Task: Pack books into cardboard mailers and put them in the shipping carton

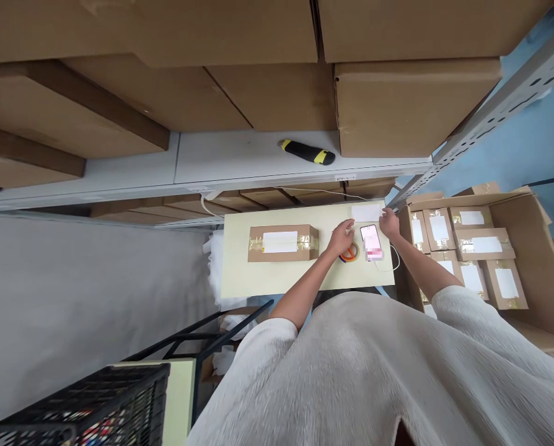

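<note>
A white sheet of paper (366, 214) lies at the far right end of the pale yellow table (235, 285). My right hand (389, 224) has its fingers closed at the sheet's right edge. At the lower left corner of the same sheet is my left hand (342, 238), fingers curled together and touching that corner. Between my hands rests a phone (370, 241) with its screen lit and a white cable beside it. An orange-cored roll of tape (350, 253) sits just below my left hand, partly hidden by it. Farther left is a taped cardboard box (281, 243) with a white label on top.
Above the table runs a grey shelf (240, 158) stacked with large cardboard boxes (411, 111); a black and yellow utility knife (307, 152) lies on it. On the right stands an open carton (528, 248) holding several labelled boxes. A black crate (132, 396) is at lower left.
</note>
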Demonstrator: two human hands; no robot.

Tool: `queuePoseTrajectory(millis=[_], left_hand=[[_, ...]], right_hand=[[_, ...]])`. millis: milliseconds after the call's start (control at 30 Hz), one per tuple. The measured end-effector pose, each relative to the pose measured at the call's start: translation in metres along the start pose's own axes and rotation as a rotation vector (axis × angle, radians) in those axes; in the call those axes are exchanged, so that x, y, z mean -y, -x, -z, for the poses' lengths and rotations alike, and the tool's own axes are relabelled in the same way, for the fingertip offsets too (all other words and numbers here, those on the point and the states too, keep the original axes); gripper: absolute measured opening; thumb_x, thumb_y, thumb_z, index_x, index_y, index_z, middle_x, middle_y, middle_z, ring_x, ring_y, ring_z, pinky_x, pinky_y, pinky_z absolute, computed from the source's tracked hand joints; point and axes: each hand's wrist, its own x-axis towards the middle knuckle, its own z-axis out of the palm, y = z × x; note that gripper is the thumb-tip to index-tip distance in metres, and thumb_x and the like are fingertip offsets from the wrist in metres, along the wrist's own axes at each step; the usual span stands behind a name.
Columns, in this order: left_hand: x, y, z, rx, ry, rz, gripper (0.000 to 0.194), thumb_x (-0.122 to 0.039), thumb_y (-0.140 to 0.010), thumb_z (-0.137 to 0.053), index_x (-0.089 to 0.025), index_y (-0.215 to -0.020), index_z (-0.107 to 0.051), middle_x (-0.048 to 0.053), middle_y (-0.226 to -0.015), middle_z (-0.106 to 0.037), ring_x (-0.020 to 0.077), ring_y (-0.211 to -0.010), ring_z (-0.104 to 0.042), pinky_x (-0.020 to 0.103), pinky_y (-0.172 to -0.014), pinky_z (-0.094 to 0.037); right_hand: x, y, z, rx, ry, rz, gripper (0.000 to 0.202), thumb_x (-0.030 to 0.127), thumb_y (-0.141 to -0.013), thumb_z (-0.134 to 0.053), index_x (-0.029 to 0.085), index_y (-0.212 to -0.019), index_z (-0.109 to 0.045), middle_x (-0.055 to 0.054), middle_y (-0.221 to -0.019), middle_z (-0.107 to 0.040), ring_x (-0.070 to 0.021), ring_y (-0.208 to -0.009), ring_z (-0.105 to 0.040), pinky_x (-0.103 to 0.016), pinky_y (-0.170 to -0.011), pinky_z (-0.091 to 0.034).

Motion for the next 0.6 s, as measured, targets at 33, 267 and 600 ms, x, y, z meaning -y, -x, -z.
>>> queuePoseTrajectory(millis=[33,267,600], left_hand=[[0.0,-0.002,-0.001,-0.001,0.01,0.001,0.049,-0.011,-0.098,-0.061,-0.026,-0.143,-0.072,0.009,-0.143,-0.076,0.0246,-0.128,-0.072,0.045,-0.117,-0.054],[-0.012,-0.032,-0.026,-0.028,0.137,-0.003,0.05,-0.009,-0.093,-0.067,-0.022,-0.141,-0.071,0.012,-0.132,-0.078,0.0221,-0.114,-0.075,0.04,-0.107,-0.059],[-0.03,-0.063,-0.055,-0.054,0.241,0.087,0.047,-0.005,-0.092,-0.068,-0.021,-0.137,-0.069,0.01,-0.118,-0.08,0.0173,-0.096,-0.076,0.033,-0.096,-0.06]], right_hand=[[0.001,-0.001,0.002,-0.012,-0.02,0.003,0.051,0.025,-0.097,-0.054,0.018,-0.146,-0.064,-0.017,-0.129,-0.079,-0.0333,-0.124,-0.073,-0.047,-0.112,-0.056],[0.009,-0.003,0.009,-0.014,-0.288,0.017,0.037,0.033,-0.085,-0.071,0.022,-0.121,-0.071,-0.007,-0.108,-0.078,-0.0256,-0.102,-0.076,-0.044,-0.1,-0.062],[0.025,0.001,0.017,0.19,-0.63,0.138,0.036,0.038,-0.072,-0.083,0.023,-0.103,-0.072,-0.001,-0.082,-0.076,-0.0233,-0.085,-0.074,-0.044,-0.09,-0.064]])
